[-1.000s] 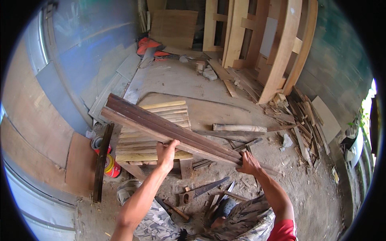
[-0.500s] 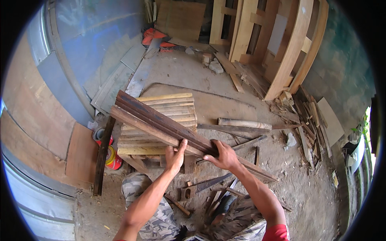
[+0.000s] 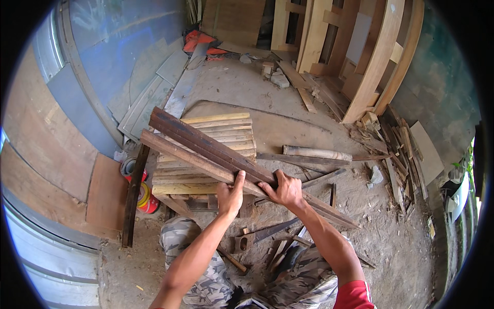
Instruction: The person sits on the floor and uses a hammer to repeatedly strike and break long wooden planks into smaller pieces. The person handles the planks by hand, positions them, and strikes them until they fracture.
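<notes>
A bundle of long wooden strips crosses slantwise in front of me, its far left end over a low slatted wooden bench (image 3: 185, 180). My left hand (image 3: 230, 196) grips the near side, thumb laid on top of the lighter brown strip (image 3: 188, 158). My right hand (image 3: 285, 189) is closed around the strips further right, with the dark brown strip (image 3: 198, 136) under its fingers. Toward the left end a narrow gap separates the light strip from the dark ones. Right of my hand, the strips' other ends (image 3: 334, 213) slope down toward the ground.
On the ground between my knees lie a handsaw (image 3: 262, 236), a wooden handle (image 3: 232, 259) and wood scraps. Paint cans (image 3: 147, 201) and a dark upright batten (image 3: 135, 198) are at left. A bamboo piece (image 3: 316, 153), scrap wood (image 3: 393, 159) and tall wooden frames (image 3: 378, 56) lie rightward.
The light strip has parted from the dark ones at the left end, widening the gap. My left thumb and my right hand have shifted slightly along the strips. The whole view has moved slightly.
</notes>
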Motion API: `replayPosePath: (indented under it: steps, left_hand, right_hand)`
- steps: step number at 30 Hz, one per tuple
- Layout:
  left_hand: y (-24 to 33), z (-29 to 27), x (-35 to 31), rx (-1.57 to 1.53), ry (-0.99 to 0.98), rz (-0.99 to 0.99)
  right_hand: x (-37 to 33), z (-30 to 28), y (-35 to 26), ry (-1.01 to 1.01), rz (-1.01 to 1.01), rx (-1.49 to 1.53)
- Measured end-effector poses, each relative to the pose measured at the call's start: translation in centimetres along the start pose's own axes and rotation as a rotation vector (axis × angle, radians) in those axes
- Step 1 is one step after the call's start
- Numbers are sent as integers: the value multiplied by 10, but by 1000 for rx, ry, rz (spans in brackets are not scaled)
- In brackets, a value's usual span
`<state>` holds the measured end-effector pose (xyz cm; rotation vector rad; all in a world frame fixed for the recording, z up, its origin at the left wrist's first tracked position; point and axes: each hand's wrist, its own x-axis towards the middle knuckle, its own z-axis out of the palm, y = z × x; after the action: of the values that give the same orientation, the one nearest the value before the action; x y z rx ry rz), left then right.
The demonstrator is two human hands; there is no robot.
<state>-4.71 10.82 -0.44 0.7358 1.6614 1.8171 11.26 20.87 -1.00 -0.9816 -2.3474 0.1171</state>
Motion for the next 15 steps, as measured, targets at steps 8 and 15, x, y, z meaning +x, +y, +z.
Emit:
replayPosePath:
  steps: [8,15]
  left_hand:
    - [13,18,7,-80,4,-31]
    - [24,33,7,-135,-28,79]
  right_hand:
    - [8,-16,6,-15,60,-25]
    - [13,-28,18,64,32,-55]
